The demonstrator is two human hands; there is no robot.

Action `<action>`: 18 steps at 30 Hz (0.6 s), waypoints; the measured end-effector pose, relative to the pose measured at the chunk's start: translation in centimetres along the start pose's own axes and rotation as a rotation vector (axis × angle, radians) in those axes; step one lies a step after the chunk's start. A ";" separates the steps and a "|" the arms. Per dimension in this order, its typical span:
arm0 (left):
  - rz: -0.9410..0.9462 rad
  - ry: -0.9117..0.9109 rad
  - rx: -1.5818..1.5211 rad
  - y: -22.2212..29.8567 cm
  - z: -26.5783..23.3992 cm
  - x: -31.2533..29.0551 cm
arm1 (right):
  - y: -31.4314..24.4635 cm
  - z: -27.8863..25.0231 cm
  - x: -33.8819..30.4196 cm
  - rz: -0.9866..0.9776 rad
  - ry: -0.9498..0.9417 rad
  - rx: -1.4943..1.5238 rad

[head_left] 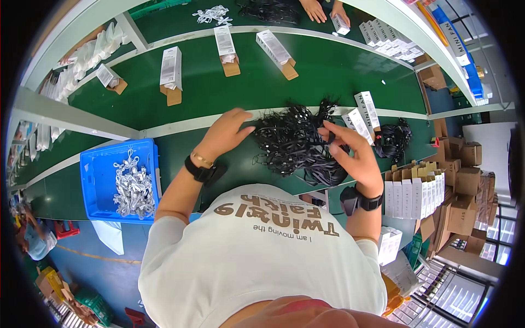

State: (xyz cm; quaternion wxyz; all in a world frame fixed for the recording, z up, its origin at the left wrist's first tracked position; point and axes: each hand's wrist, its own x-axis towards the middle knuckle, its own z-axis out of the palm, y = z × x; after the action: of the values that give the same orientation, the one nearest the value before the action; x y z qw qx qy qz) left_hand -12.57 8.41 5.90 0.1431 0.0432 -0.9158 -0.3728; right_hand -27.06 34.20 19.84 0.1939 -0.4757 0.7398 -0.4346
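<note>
A tangled heap of thin black straps [295, 145] lies on the green bench in front of me. My left hand [227, 134] hovers at the heap's left side, thumb and fingers apart, with nothing in it. At the heap's right side, my right hand [354, 153] has its thumb and fingers closed around a few of the straps. Just beyond my right hand are two closed white boxes [367, 109]. A smaller bunch of black straps [394, 139] sits to the right of that hand.
A blue bin [90, 188] of white cables [133, 188] stands at the left. Open white boxes [170, 68] lie on the green belt [213, 90] beyond a pale rail. Upright white boxes [414, 194] stand at right. Across the belt, another person's hands [322, 11] handle a box.
</note>
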 end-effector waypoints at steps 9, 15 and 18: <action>0.165 -0.332 -0.554 10.6 -3.8 4.1 | -8.3 4.0 1.9 -0.046 -0.058 -0.122; 0.269 -0.159 -0.542 6.5 -7.8 0.2 | -7.0 4.8 1.4 0.091 -0.170 0.013; 0.326 -0.065 -0.491 4.4 -10.3 -2.6 | 0.3 6.2 0.1 0.075 -0.336 -0.068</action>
State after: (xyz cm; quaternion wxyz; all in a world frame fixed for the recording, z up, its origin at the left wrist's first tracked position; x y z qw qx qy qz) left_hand -6.98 5.16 15.35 0.1779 -0.1524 -0.7972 -0.5565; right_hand -22.97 31.30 16.27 0.3147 -0.5201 0.7283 -0.3162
